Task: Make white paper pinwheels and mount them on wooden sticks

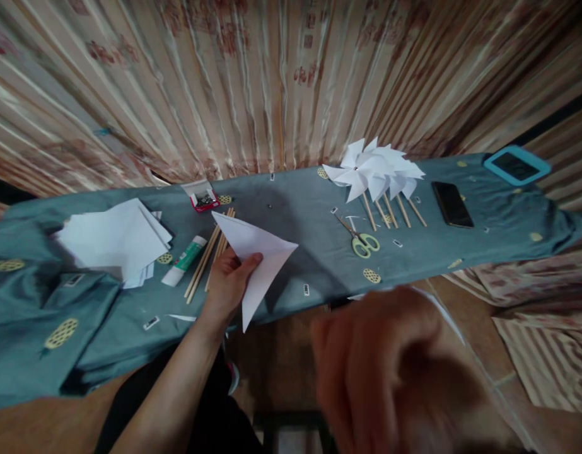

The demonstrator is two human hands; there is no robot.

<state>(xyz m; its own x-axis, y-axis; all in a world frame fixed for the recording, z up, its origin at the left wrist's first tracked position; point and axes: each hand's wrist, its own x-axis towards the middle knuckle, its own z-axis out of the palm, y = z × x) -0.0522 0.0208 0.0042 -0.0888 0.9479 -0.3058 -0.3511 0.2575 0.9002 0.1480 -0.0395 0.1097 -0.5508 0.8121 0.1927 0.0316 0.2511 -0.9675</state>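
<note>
A folded triangle of white paper (267, 255) is pinched in my left hand (230, 277), thumb on top, above the front part of the cloth-covered table. Just beyond that hand lie several wooden sticks (202, 268) and a green-and-white glue stick (184, 260). My right hand (385, 366) is raised close to the camera, large and blurred, with its fingers curled; whether anything is in it I cannot make out. Scissors with pale green handles (364, 243) rest on the cloth to the right of the paper.
Loose white sheets (111, 236) are piled at the left, near a small red box (203, 197) of metal bits. Several white paper pinwheels (376, 167) on sticks overlap at the back right. Beyond them are a black phone (452, 204) and a blue-framed device (517, 165). Curtains (272, 82) hang behind the table.
</note>
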